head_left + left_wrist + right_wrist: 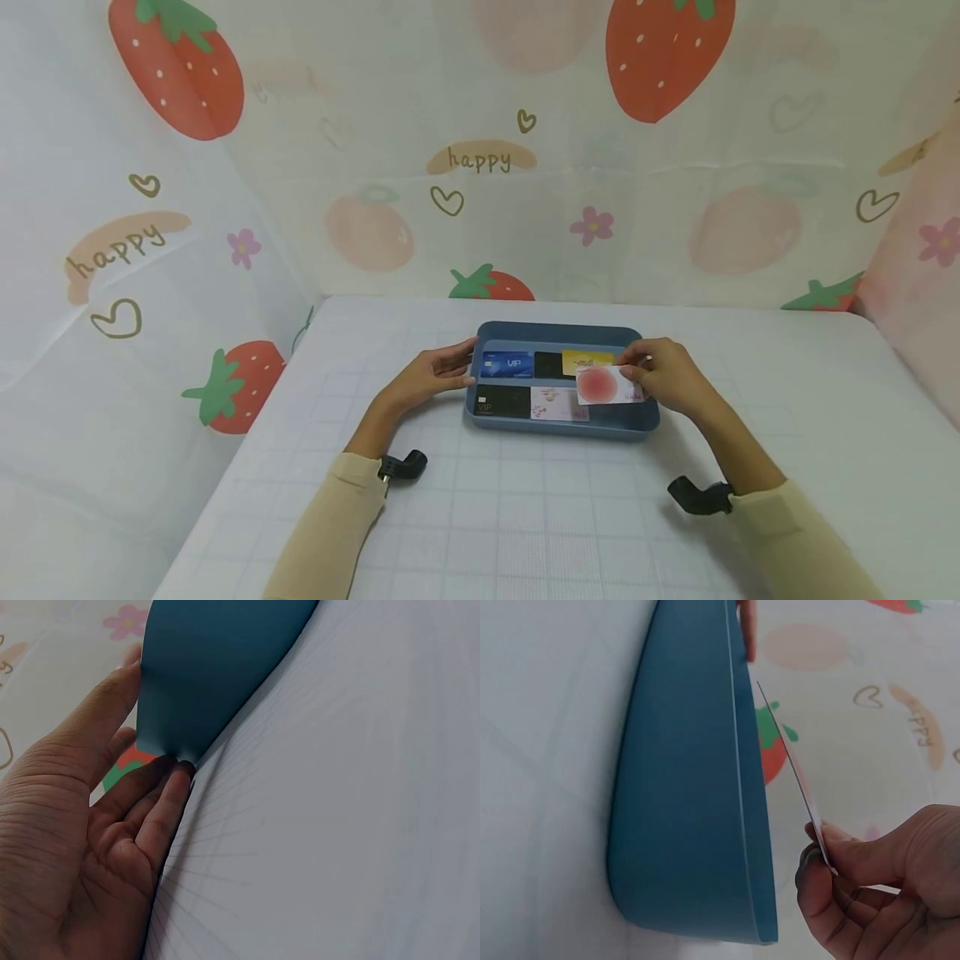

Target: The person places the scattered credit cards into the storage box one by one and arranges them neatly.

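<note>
A blue tray (561, 429) stands on the table with several cards in it. My right hand (667, 375) pinches a white card with a pink-red round blot (600, 386) by its right end, above the tray's right part. In the right wrist view that card (795, 776) is seen edge-on, above the tray's rim. My left hand (427, 377) touches the tray's left end with its fingertips and thumb. Inside lie a blue VIP card (510, 364), a black VIP card (502, 402), a white flowered card (553, 404), a yellow card (585, 359) and a dark card (547, 365).
The white table (525, 517) has a faint grid. A curtain (637, 183) printed with strawberries and hearts hangs behind and at the sides. Each wrist wears a black camera mount, the left mount (405, 467) and the right mount (697, 497).
</note>
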`<state>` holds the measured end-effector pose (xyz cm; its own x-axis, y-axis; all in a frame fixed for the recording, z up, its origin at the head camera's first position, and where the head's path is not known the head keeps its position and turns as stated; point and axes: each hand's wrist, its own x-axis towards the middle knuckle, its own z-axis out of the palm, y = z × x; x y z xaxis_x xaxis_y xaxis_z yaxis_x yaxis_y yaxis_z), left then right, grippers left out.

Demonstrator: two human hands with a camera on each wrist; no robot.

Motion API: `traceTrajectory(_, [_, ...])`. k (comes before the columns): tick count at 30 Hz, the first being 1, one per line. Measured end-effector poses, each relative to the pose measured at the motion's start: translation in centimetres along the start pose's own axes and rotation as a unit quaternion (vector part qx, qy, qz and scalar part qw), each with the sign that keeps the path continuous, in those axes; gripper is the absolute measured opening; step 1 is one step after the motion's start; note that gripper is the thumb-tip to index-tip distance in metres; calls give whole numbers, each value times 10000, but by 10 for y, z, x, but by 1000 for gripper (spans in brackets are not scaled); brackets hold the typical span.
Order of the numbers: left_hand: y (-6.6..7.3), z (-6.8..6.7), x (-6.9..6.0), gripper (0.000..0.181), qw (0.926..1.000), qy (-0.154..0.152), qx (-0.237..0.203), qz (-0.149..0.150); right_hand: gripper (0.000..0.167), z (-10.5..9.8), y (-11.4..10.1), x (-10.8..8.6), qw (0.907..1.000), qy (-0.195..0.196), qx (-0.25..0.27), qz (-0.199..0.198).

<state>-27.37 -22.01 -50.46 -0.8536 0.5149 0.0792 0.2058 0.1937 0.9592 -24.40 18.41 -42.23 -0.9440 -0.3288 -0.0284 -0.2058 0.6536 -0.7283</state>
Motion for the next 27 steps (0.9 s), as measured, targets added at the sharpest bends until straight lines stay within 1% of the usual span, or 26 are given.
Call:
traceTrajectory(7, [1,0,0,72,9999,38,95,-31,13,10,-2,4,9998,-158,-27,75])
traceTrajectory(14, [1,1,-1,72,10000,30,52,-75,12,21,0,6,9996,-103,-242,141])
traceTrajectory(19, [-1,1,-1,71,9999,63,72,-77,12,22,2,7,9993,-74,-336,143])
traceTrajectory(27, [-2,0,-1,72,10000,17,33,-43,12,24,5,9,9993,-150,-248,251])
